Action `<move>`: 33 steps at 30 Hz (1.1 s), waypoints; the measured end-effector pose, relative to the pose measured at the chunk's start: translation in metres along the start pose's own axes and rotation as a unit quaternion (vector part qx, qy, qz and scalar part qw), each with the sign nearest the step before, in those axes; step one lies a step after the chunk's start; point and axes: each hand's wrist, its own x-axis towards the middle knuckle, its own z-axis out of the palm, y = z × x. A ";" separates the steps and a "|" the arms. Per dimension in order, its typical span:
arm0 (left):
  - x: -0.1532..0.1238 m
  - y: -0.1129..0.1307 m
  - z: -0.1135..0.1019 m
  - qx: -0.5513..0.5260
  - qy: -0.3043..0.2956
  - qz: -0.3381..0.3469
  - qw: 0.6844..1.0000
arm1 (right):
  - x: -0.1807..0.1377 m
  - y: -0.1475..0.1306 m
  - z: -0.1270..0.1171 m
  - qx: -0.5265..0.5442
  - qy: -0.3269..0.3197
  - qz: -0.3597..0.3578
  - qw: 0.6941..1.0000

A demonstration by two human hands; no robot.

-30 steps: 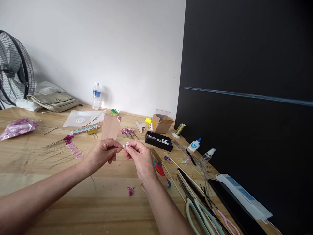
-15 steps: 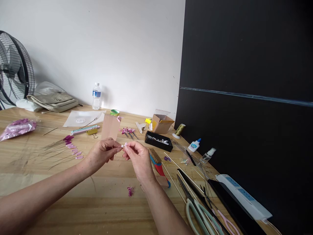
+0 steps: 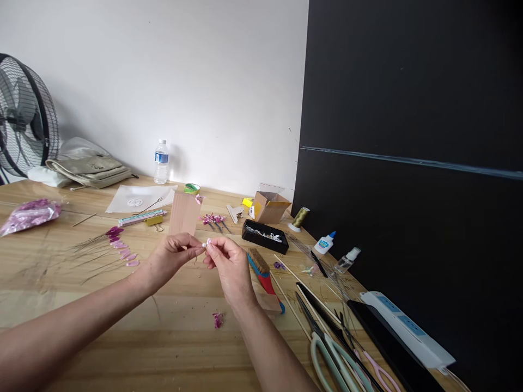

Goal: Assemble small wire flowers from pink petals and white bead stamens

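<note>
Above the wooden table [image 3: 122, 337] my left hand [image 3: 174, 256] and my right hand [image 3: 229, 264] meet fingertip to fingertip. Both pinch one tiny white and pink piece [image 3: 206, 243] between thumb and forefinger. What the piece is I cannot make out. A small pink scrap [image 3: 218, 319] lies on the table below my hands. Behind them stands a tan card block [image 3: 184, 213]. A red and blue brush [image 3: 261, 271] lies just right of my right hand.
Pink petals on thin wires [image 3: 118, 246] lie at left, a pink bag [image 3: 29, 214] farther left. A water bottle [image 3: 160, 161], fan [image 3: 24, 122], cardboard box [image 3: 267, 207], black tray [image 3: 265, 235], glue bottle [image 3: 326, 243], scissors [image 3: 335, 354] and power strip [image 3: 406, 328] surround the work area.
Both hands have drifted slightly left and up with the small piece still pinched between them. Nothing else moved.
</note>
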 end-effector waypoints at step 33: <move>-0.005 0.011 0.002 -0.190 -0.002 -0.091 0.978 | -0.011 -0.002 0.015 0.128 -0.032 0.118 0.984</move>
